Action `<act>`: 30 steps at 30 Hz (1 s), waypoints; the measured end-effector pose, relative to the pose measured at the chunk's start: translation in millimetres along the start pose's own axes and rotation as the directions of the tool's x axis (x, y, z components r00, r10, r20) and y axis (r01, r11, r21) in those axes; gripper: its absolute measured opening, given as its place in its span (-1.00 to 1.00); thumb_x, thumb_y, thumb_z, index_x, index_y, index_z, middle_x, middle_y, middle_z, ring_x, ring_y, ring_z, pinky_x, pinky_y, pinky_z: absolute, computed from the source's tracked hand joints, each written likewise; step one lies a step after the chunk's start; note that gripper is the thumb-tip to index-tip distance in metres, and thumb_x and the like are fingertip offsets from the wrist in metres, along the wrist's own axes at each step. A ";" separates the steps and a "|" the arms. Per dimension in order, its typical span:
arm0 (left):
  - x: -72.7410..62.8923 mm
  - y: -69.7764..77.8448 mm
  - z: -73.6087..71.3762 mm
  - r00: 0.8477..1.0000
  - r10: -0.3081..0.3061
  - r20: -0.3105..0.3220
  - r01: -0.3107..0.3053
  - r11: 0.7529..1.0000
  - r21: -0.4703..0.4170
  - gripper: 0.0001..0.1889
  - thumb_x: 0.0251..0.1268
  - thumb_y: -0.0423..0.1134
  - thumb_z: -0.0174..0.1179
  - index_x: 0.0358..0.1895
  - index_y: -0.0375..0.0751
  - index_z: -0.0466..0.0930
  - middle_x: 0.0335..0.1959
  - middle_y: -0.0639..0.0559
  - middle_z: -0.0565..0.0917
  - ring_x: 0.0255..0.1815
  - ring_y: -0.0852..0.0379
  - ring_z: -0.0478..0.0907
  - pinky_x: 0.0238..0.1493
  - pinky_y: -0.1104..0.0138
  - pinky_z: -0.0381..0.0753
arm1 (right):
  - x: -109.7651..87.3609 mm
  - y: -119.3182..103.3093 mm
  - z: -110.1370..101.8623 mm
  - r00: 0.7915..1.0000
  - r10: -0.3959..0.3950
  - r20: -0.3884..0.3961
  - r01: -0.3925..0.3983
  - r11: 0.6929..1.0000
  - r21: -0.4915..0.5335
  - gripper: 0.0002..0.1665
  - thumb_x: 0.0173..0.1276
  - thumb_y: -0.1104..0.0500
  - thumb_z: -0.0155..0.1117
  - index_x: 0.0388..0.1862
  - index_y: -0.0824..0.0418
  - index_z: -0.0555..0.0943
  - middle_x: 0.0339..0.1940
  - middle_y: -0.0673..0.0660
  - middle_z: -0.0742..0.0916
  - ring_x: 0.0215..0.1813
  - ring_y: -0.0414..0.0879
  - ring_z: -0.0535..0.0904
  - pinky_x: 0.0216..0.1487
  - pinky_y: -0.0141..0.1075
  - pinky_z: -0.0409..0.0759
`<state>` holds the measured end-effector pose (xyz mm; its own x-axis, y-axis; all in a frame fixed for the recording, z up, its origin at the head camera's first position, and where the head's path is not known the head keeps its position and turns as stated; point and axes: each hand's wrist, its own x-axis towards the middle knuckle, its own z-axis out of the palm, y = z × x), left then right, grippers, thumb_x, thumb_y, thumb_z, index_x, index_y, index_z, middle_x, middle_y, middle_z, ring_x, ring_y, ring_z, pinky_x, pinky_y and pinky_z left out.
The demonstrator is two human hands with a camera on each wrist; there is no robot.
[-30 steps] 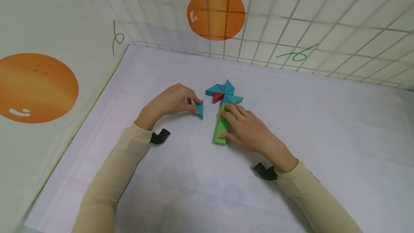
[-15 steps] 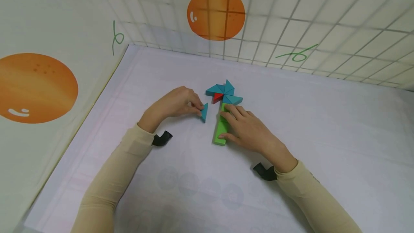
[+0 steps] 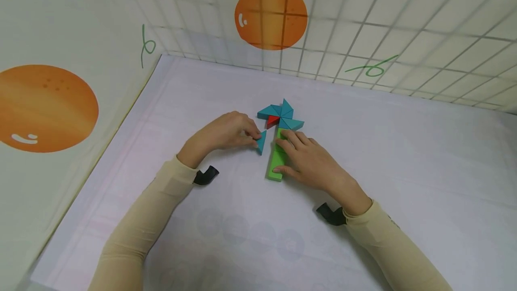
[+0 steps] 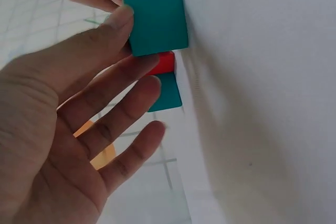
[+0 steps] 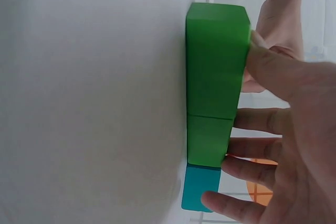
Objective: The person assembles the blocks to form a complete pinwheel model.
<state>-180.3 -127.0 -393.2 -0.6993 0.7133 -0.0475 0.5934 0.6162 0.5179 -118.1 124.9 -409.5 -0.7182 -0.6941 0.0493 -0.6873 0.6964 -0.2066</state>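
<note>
Between thumb and fingers, my left hand (image 3: 226, 134) pinches a blue triangular block (image 3: 262, 143), just left of the green blocks. Seen from the left wrist, the blue block (image 4: 157, 17) shows a square face beside the thumb, and the other fingers are spread. My right hand (image 3: 313, 163) rests on two green blocks (image 3: 276, 167) laid end to end as a stem, fingers fairly straight along their top (image 5: 218, 66). Above the stem, several blue triangular blocks (image 3: 286, 111) and one red triangular block (image 3: 272, 121) form a pinwheel.
The blocks lie on a pale sheet-covered table (image 3: 383, 156). Behind it stands a wall with a grid pattern and a printed orange (image 3: 270, 17). A black curved piece sticks out at each wrist, the left one (image 3: 207, 175) and the right one (image 3: 331, 214).
My left hand has moved right and slightly toward the near side, carrying the blue triangular block closer to the green stem. The right hand and the pinwheel have stayed put.
</note>
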 end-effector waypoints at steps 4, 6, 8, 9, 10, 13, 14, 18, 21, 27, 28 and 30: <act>2.1 3.7 1.6 1.000 0.005 -0.015 -0.005 0.999 0.041 -0.70 0.01 -0.06 0.51 -0.22 -0.15 0.81 -0.24 0.09 0.79 -0.22 0.16 0.65 -0.07 0.29 0.61 | 0.2 0.1 -0.5 1.000 0.000 0.002 0.000 1.000 0.000 -0.14 0.31 -0.30 0.23 0.38 0.24 0.39 0.39 0.20 0.40 0.39 0.13 0.34 0.16 0.05 0.56; 3.1 6.0 2.7 1.000 0.013 -0.028 -0.010 0.997 0.082 -0.67 -0.03 -0.01 0.52 -0.24 -0.14 0.82 -0.28 0.10 0.79 -0.23 0.15 0.65 -0.07 0.28 0.59 | 0.2 0.2 -0.7 1.000 -0.001 0.003 0.001 1.000 -0.001 -0.14 0.31 -0.29 0.23 0.38 0.23 0.38 0.39 0.20 0.40 0.39 0.13 0.34 0.15 0.05 0.56; 3.7 8.2 3.8 0.999 0.022 -0.042 -0.017 0.991 0.131 -0.64 -0.07 0.05 0.53 -0.28 -0.13 0.82 -0.32 0.12 0.78 -0.26 0.15 0.64 -0.08 0.27 0.58 | 0.4 0.3 -0.6 1.000 0.000 0.006 0.000 1.000 -0.004 -0.14 0.32 -0.29 0.23 0.38 0.23 0.38 0.40 0.20 0.40 0.39 0.13 0.33 0.16 0.05 0.56; 3.6 9.6 4.2 0.998 0.027 -0.049 -0.019 0.988 0.155 -0.63 -0.09 0.07 0.53 -0.30 -0.13 0.81 -0.34 0.12 0.77 -0.28 0.15 0.63 -0.08 0.26 0.57 | 0.5 0.3 -0.6 1.000 0.001 0.006 -0.001 1.000 -0.005 -0.15 0.32 -0.29 0.22 0.38 0.23 0.38 0.40 0.20 0.40 0.39 0.13 0.33 0.16 0.05 0.56; 3.6 10.8 4.7 0.998 0.032 -0.056 -0.022 0.984 0.179 -0.61 -0.11 0.09 0.54 -0.32 -0.13 0.81 -0.36 0.13 0.76 -0.29 0.15 0.62 -0.08 0.25 0.57 | 0.6 0.4 -0.5 1.000 0.001 0.007 -0.001 1.000 -0.006 -0.15 0.32 -0.29 0.22 0.38 0.23 0.38 0.40 0.20 0.39 0.40 0.13 0.33 0.17 0.05 0.55; 3.5 14.4 5.4 0.997 0.038 -0.070 -0.021 0.972 0.236 -0.60 -0.14 0.13 0.54 -0.36 -0.12 0.79 -0.41 0.13 0.73 -0.31 0.15 0.59 -0.10 0.23 0.56 | 1.1 0.2 -0.3 1.000 0.002 0.006 -0.002 1.000 -0.009 -0.15 0.32 -0.30 0.22 0.38 0.23 0.38 0.39 0.20 0.39 0.39 0.13 0.33 0.17 0.05 0.55; 3.4 15.4 5.7 0.997 0.038 -0.071 -0.019 0.968 0.249 -0.60 -0.14 0.13 0.54 -0.36 -0.12 0.78 -0.41 0.13 0.73 -0.31 0.16 0.58 -0.10 0.22 0.55 | 1.2 0.1 -0.2 1.000 0.002 0.006 -0.002 1.000 -0.009 -0.15 0.32 -0.30 0.22 0.37 0.23 0.39 0.39 0.20 0.40 0.39 0.12 0.33 0.16 0.04 0.56; 3.4 17.9 6.8 0.997 0.041 -0.067 -0.021 0.960 0.280 -0.61 -0.10 0.10 0.53 -0.34 -0.13 0.78 -0.40 0.12 0.72 -0.29 0.15 0.58 -0.09 0.21 0.55 | 1.3 -0.3 0.2 1.000 0.003 0.004 -0.003 1.000 -0.009 -0.15 0.31 -0.30 0.22 0.37 0.23 0.40 0.38 0.20 0.41 0.38 0.12 0.35 0.14 0.03 0.57; 3.6 18.2 8.1 0.996 0.058 -0.064 -0.037 0.957 0.289 -0.63 -0.06 0.08 0.52 -0.32 -0.14 0.78 -0.37 0.11 0.72 -0.27 0.14 0.59 -0.07 0.21 0.56 | 1.1 -0.5 0.2 1.000 0.002 0.004 -0.002 1.000 -0.008 -0.15 0.31 -0.30 0.22 0.37 0.23 0.40 0.38 0.20 0.41 0.38 0.13 0.35 0.14 0.03 0.57; 5.1 16.9 11.6 0.990 0.121 -0.078 -0.093 0.950 0.300 -0.65 0.03 0.03 0.48 -0.26 -0.17 0.77 -0.28 0.07 0.75 -0.20 0.11 0.60 -0.10 0.23 0.59 | 0.5 -0.2 0.0 1.000 0.001 0.004 -0.001 1.000 -0.009 -0.15 0.32 -0.31 0.22 0.37 0.23 0.39 0.39 0.21 0.41 0.39 0.14 0.35 0.14 0.06 0.57; 5.3 16.1 12.5 0.988 0.129 -0.082 -0.099 0.947 0.305 -0.65 0.04 0.03 0.47 -0.25 -0.17 0.77 -0.25 0.06 0.75 -0.18 0.11 0.60 -0.10 0.23 0.59 | 0.5 -0.2 0.0 1.000 0.001 0.004 -0.001 1.000 -0.008 -0.15 0.32 -0.31 0.22 0.37 0.23 0.39 0.39 0.21 0.41 0.39 0.14 0.35 0.14 0.06 0.56; 5.5 15.3 13.9 0.985 0.147 -0.090 -0.110 0.940 0.324 -0.65 0.06 0.04 0.45 -0.24 -0.17 0.77 -0.19 0.05 0.74 -0.12 0.09 0.60 -0.07 0.23 0.59 | 0.6 -0.1 -0.2 1.000 0.001 0.005 -0.001 1.000 -0.006 -0.15 0.32 -0.30 0.22 0.37 0.23 0.40 0.39 0.21 0.41 0.39 0.14 0.34 0.14 0.06 0.56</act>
<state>-169.5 -109.1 -397.4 -0.6376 0.7631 0.1057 0.7638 0.6084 0.2156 -118.5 124.5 -409.3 -0.7183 -0.6943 0.0443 -0.6872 0.6981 -0.2009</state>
